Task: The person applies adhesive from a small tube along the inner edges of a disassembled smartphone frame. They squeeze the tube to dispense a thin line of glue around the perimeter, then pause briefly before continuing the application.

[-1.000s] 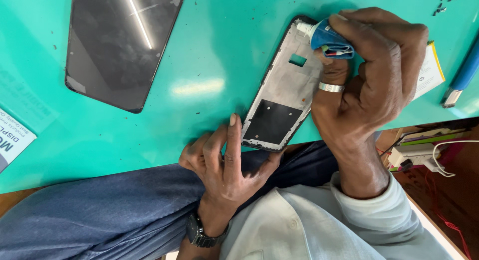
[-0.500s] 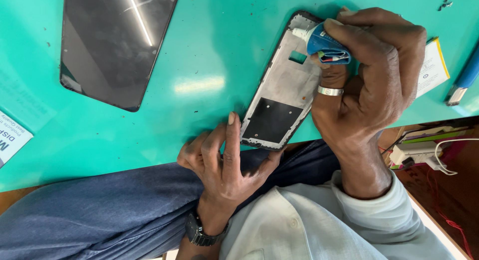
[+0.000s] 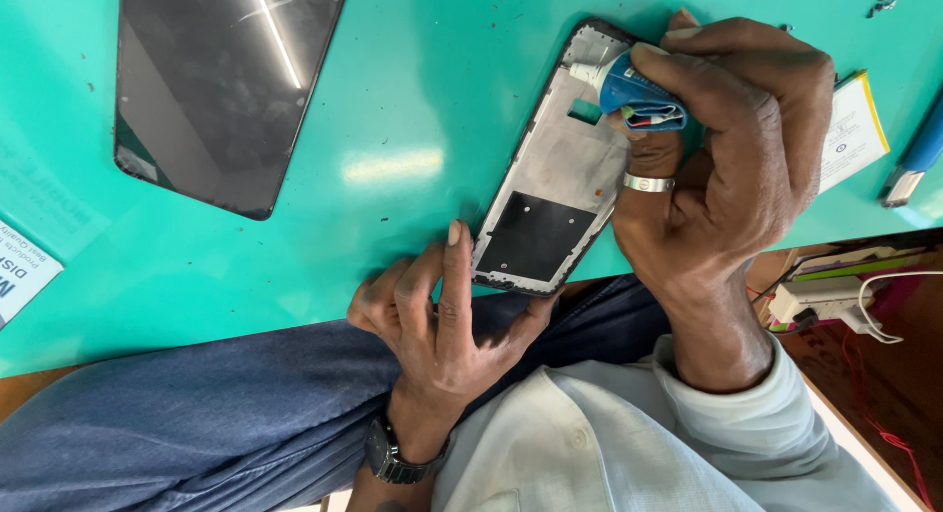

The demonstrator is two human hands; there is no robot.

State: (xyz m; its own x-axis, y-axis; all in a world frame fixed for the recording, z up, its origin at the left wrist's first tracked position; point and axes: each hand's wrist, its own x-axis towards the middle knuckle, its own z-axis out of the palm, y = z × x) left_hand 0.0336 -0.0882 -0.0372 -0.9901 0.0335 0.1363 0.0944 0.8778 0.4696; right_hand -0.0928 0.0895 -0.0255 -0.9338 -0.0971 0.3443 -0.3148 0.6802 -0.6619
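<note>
A teal table (image 3: 413, 99) fills most of the view, its near edge running above the person's blue-trousered leg (image 3: 177, 424). On the table's left part lies a dark glass phone screen panel (image 3: 216, 89), flat, well apart from both hands. Near the table's edge lies a phone middle frame (image 3: 550, 193), inner side up, tilted, with a grey metal plate and a black square patch at its near end. The right hand (image 3: 727, 178), a silver ring (image 3: 648, 183) on one finger, rests beside the frame's far end; its fingers are clamped on a small blue glue tube (image 3: 634, 94), whose white nozzle touches the frame's top corner. The left hand (image 3: 442, 315), with a wristwatch (image 3: 393, 453) below it, has its fingers spread, the fingertips pressing the frame's near edge. A flat white-and-yellow phone battery (image 3: 850, 129) lies just behind the right hand. A blue-handled tool (image 3: 918, 153) lies at the right edge.
</note>
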